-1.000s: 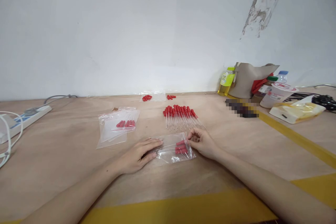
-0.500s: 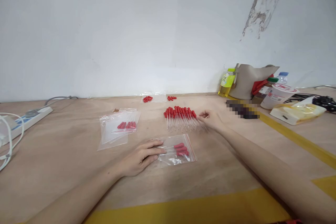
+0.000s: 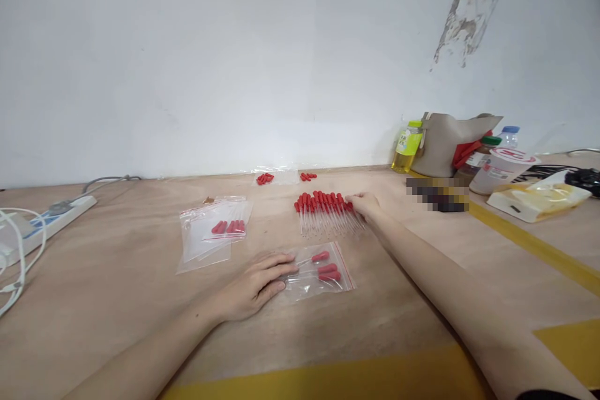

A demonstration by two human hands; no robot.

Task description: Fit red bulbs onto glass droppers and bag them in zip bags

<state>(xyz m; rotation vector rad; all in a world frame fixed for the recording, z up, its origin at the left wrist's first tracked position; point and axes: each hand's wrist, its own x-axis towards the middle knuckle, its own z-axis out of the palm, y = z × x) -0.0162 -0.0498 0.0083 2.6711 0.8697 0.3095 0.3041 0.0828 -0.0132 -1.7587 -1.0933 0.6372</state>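
My left hand point(image 3: 253, 281) lies with its fingers stretched over the left end of a clear zip bag point(image 3: 304, 290). Inside that bag are 3 droppers with red bulbs point(image 3: 329, 269); their tips run under or near my fingers. Beyond it, a row of glass droppers with red bulbs point(image 3: 323, 203) rests on the table, tips toward me. At the row's right end, my right hand point(image 3: 365, 205) has its fingertips closed on the red bulb of the last dropper point(image 3: 349, 205).
Left of the row lies a stack of clear zip bags point(image 3: 204, 244), with red-bulbed droppers on top. Loose red bulbs point(image 3: 265, 179) lie by the wall. A power strip point(image 3: 56, 222) stands left; a yellow bottle point(image 3: 407, 147), grey bag point(image 3: 435, 144) and paper cup point(image 3: 499, 172) stand right.
My right hand has moved left onto the bulb of the row's last dropper. Under my left hand, one dropper in the bag has spread apart from the other two.
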